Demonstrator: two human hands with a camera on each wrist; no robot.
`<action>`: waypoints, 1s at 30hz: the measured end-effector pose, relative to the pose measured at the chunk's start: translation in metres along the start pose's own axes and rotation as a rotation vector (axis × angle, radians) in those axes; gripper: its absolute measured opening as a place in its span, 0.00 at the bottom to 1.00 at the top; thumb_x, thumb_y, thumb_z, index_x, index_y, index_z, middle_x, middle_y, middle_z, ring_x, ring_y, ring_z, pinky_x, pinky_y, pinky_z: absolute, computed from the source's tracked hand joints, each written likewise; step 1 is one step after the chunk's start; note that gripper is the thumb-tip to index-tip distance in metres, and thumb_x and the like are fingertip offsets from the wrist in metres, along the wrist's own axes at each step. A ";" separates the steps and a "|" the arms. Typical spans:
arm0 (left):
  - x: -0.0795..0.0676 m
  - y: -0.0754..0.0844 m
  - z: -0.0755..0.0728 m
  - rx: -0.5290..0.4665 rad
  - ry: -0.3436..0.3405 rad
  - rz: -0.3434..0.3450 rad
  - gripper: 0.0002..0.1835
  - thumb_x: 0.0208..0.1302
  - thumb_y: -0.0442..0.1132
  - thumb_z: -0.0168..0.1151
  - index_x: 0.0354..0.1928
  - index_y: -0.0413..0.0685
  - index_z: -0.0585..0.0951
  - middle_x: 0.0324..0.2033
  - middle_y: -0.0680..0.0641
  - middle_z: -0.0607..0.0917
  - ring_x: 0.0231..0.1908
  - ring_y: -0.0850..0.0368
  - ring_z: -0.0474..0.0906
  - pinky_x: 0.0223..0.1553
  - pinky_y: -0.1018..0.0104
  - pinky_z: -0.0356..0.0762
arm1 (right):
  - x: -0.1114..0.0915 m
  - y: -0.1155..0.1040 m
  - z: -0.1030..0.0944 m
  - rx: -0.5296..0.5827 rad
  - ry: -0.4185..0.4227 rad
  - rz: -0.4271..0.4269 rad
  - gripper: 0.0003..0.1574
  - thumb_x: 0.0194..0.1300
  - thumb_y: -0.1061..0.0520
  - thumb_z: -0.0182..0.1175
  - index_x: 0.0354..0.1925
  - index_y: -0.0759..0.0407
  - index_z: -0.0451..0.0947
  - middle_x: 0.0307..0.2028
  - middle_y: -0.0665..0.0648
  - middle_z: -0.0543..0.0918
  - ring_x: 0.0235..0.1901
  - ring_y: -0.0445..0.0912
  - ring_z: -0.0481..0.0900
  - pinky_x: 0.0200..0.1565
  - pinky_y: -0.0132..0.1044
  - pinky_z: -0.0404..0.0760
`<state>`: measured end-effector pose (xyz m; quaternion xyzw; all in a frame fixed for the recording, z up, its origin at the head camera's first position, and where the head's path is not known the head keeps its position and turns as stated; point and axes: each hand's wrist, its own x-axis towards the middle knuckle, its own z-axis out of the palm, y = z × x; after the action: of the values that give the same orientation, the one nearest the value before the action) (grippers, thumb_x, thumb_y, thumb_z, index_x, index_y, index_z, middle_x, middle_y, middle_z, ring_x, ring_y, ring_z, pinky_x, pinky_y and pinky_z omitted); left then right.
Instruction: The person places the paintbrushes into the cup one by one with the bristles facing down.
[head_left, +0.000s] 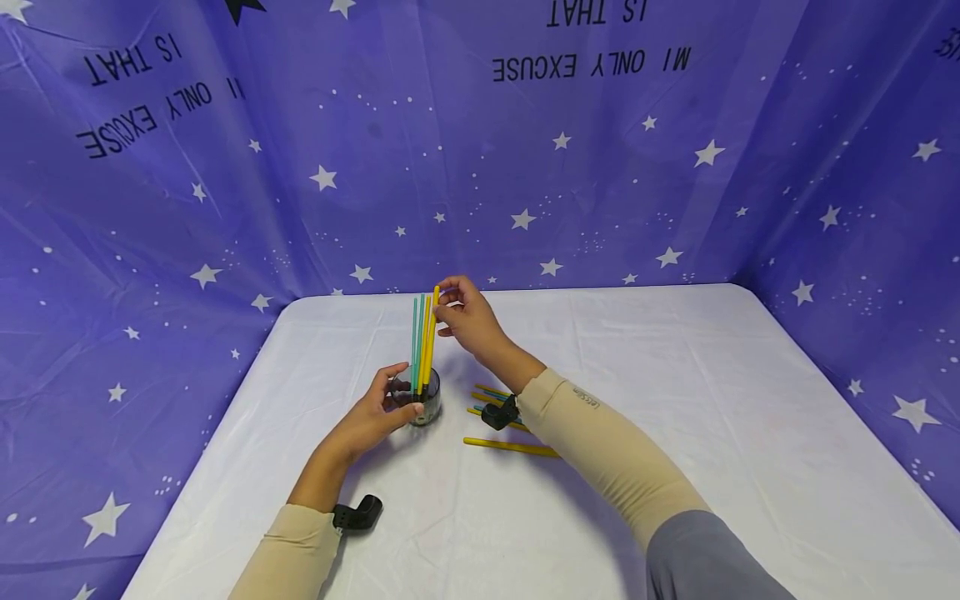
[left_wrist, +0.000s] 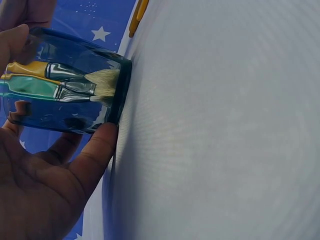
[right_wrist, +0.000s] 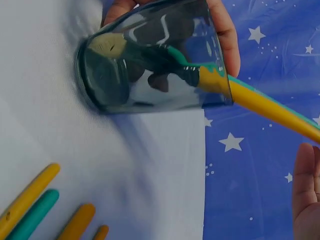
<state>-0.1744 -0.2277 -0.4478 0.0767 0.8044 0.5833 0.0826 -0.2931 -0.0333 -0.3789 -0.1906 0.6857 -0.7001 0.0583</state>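
Observation:
A clear, dark-tinted drinking glass [head_left: 431,410] stands on the table with several paintbrushes in it, bristles down. My left hand [head_left: 367,423] holds the glass, thumb on the near side and fingers round the far side. At the top of a yellow paintbrush [head_left: 432,342], my right hand [head_left: 469,321] pinches the handle end. Teal-handled paintbrushes [head_left: 414,337] lean beside it. Through the glass wall, the left wrist view shows pale bristles [left_wrist: 104,83] near the base. Only part of the right hand [right_wrist: 306,195] appears in the right wrist view.
More yellow and teal brushes lie on the white tablecloth [head_left: 420,533] under the right forearm, among them a yellow brush [head_left: 506,447] nearest me. A purple star-printed curtain [head_left: 480,167] hangs behind the table and along both sides.

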 end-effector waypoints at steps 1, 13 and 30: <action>0.000 0.000 0.000 0.001 0.000 -0.003 0.43 0.65 0.41 0.68 0.75 0.55 0.54 0.59 0.37 0.70 0.51 0.47 0.75 0.53 0.56 0.69 | 0.000 0.000 -0.001 -0.003 -0.004 0.000 0.19 0.71 0.66 0.56 0.58 0.58 0.68 0.40 0.57 0.74 0.36 0.47 0.80 0.36 0.41 0.83; 0.000 0.001 0.000 -0.003 -0.001 0.010 0.42 0.65 0.40 0.68 0.75 0.54 0.54 0.57 0.36 0.70 0.48 0.48 0.74 0.52 0.57 0.70 | -0.006 0.026 -0.036 -0.172 -0.067 0.087 0.13 0.73 0.59 0.56 0.54 0.58 0.72 0.42 0.57 0.77 0.44 0.63 0.79 0.34 0.41 0.82; 0.000 0.002 0.000 -0.003 -0.020 0.013 0.43 0.66 0.40 0.67 0.75 0.55 0.53 0.61 0.35 0.69 0.54 0.45 0.74 0.56 0.55 0.68 | -0.021 0.045 -0.068 -0.721 -0.402 0.144 0.17 0.71 0.60 0.57 0.56 0.60 0.74 0.41 0.54 0.79 0.31 0.47 0.78 0.36 0.38 0.77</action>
<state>-0.1740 -0.2270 -0.4464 0.0878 0.8023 0.5840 0.0871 -0.3058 0.0348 -0.4263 -0.2833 0.8733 -0.3583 0.1692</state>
